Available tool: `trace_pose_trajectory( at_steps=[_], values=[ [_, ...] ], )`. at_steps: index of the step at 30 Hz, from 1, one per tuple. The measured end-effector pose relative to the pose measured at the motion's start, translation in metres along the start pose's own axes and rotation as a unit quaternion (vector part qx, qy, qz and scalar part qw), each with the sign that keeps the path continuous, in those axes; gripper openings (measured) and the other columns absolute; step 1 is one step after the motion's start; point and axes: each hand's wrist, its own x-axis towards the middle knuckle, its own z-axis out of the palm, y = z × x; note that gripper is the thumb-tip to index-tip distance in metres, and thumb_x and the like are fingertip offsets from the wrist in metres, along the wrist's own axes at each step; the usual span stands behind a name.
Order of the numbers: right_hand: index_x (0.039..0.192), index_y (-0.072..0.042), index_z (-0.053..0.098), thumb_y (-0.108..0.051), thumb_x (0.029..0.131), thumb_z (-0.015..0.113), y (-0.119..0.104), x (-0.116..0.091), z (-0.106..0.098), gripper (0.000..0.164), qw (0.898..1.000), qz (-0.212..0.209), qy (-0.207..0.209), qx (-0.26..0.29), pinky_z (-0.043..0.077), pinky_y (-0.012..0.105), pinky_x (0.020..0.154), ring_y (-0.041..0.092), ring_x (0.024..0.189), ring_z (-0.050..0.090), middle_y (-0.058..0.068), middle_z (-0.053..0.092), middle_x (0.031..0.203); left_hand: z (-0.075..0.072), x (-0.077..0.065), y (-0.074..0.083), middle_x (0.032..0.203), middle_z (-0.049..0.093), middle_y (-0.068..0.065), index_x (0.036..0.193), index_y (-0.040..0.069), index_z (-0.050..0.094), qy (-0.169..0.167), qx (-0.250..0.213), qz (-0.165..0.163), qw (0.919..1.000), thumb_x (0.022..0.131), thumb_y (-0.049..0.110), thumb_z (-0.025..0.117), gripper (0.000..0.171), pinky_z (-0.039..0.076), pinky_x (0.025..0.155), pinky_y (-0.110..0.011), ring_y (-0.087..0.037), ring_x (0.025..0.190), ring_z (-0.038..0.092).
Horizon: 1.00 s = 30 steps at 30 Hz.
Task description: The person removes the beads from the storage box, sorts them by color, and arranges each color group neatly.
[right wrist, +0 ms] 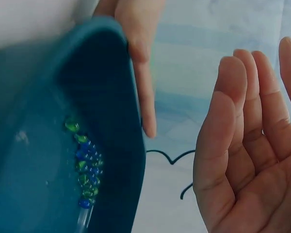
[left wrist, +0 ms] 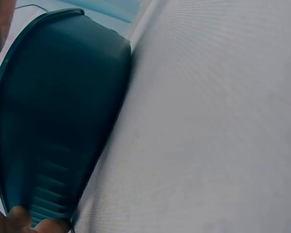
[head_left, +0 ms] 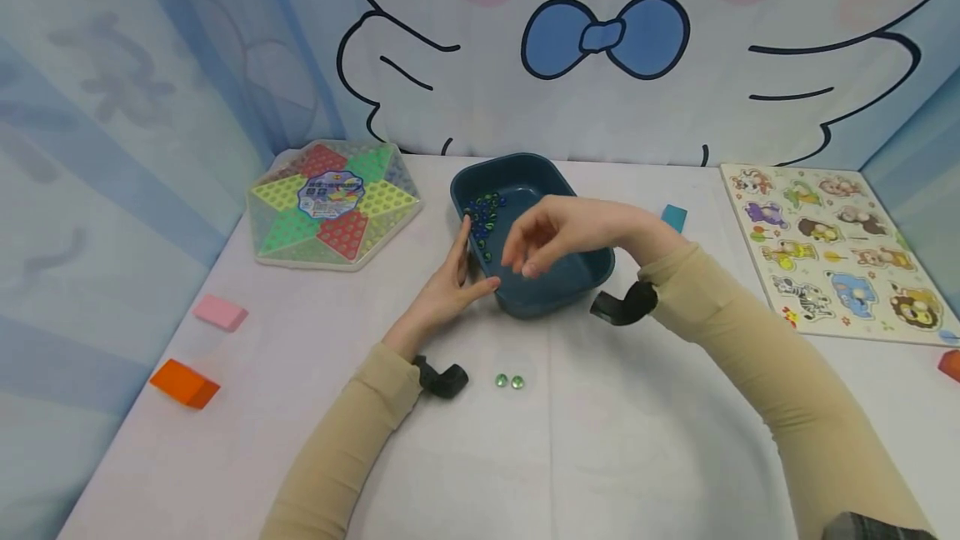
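A dark teal plastic bin stands on the white table, and a group of blue and green glass marbles lies along its left side. My left hand holds the bin at its near left corner, with the thumb at the front rim and a finger along the left wall. Above the bin's right part hovers my right hand, its fingers loosely bent and its palm bare in the right wrist view. Two light green marbles sit on the table in front of the bin.
At the back left lies a hexagonal board with coloured triangles. An animal puzzle board is on the right. Blocks lie around: pink, orange, blue and red. A printed curtain hangs behind.
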Motion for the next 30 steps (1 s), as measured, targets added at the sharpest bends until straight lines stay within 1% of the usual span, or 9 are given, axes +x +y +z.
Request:
trace_pose_trajectory(
  at_steps=[3,6,12,15,17,19,23,26,30],
  values=[
    [0.106,0.0,0.064,-0.012,0.085,0.066,0.001,0.015,-0.012,0.024,1.0,0.017,0.018,-0.007,0.054,0.035,0.074,0.023,0.08,0.06,0.013,0.063,0.097,-0.001,-0.001,0.002,0.156,-0.009,0.0,0.148,0.03,-0.01,-0.004,0.004,-0.002,1.0,0.089,0.022,0.063,0.094,0.016,0.115,-0.037,-0.023,0.143,0.004],
    [0.105,-0.003,0.065,-0.013,0.086,0.066,0.006,0.028,-0.022,0.022,0.998,0.041,0.036,-0.016,0.054,0.034,0.072,0.024,0.08,0.06,0.007,0.064,0.094,-0.002,-0.001,0.003,0.156,-0.01,-0.001,0.148,0.027,-0.011,-0.01,0.004,0.005,0.9999,0.089,0.022,0.063,0.094,0.016,0.115,-0.038,-0.025,0.142,0.004],
    [0.107,-0.003,0.065,-0.014,0.086,0.065,0.022,0.05,-0.035,0.024,0.994,0.084,0.061,-0.024,0.053,0.038,0.077,0.021,0.083,0.06,0.009,0.065,0.099,-0.002,0.002,-0.001,0.156,-0.009,-0.002,0.148,0.028,-0.01,-0.015,-0.002,0.013,0.9998,0.088,0.022,0.063,0.095,0.016,0.115,-0.037,-0.024,0.142,0.005],
    [0.106,-0.002,0.066,-0.014,0.085,0.066,0.033,0.059,-0.035,0.024,0.992,0.1,0.056,-0.042,0.053,0.039,0.077,0.019,0.083,0.06,0.008,0.065,0.097,-0.001,0.002,-0.002,0.156,-0.009,-0.003,0.148,0.03,-0.01,-0.018,-0.006,0.012,0.9998,0.089,0.022,0.063,0.095,0.016,0.115,-0.038,-0.023,0.143,0.005],
    [0.106,-0.001,0.066,-0.013,0.085,0.067,0.041,0.065,-0.034,0.024,0.991,0.108,0.048,-0.063,0.053,0.036,0.075,0.019,0.081,0.061,0.006,0.065,0.093,0.0,0.002,-0.002,0.156,-0.008,-0.002,0.148,0.031,-0.01,-0.017,-0.007,0.011,0.9998,0.089,0.022,0.063,0.094,0.016,0.115,-0.037,-0.023,0.143,0.005],
    [0.104,-0.001,0.066,-0.012,0.085,0.066,0.048,0.071,-0.032,0.022,0.99,0.114,0.038,-0.078,0.053,0.033,0.072,0.018,0.079,0.061,0.005,0.066,0.09,0.0,0.001,-0.002,0.156,-0.007,-0.003,0.148,0.03,-0.009,-0.013,-0.002,0.008,0.9999,0.089,0.022,0.063,0.094,0.016,0.115,-0.038,-0.023,0.142,0.006],
    [0.104,-0.002,0.067,-0.01,0.086,0.065,0.058,0.079,-0.028,0.02,0.986,0.132,0.022,-0.095,0.053,0.029,0.069,0.017,0.076,0.061,0.004,0.066,0.087,0.002,0.009,-0.017,0.156,-0.004,0.0,0.146,0.039,-0.007,0.01,0.017,0.008,0.9998,0.087,0.029,0.065,0.094,0.017,0.114,-0.039,-0.024,0.142,0.008],
    [0.104,-0.002,0.067,-0.008,0.086,0.064,0.06,0.082,-0.025,0.019,0.985,0.137,0.017,-0.099,0.052,0.028,0.066,0.016,0.074,0.061,0.005,0.066,0.085,0.003,0.015,-0.028,0.156,-0.002,0.003,0.143,0.047,-0.006,0.025,0.028,0.008,0.9993,0.085,0.033,0.066,0.094,0.018,0.114,-0.039,-0.024,0.142,0.009],
    [0.104,-0.001,0.066,-0.006,0.085,0.064,0.062,0.085,-0.022,0.019,0.986,0.131,0.017,-0.104,0.052,0.029,0.065,0.014,0.071,0.06,0.007,0.067,0.085,0.002,0.014,-0.028,0.156,-0.002,0.004,0.143,0.047,-0.006,0.025,0.025,0.01,0.9993,0.086,0.032,0.066,0.093,0.017,0.115,-0.038,-0.024,0.142,0.009]
  ],
)
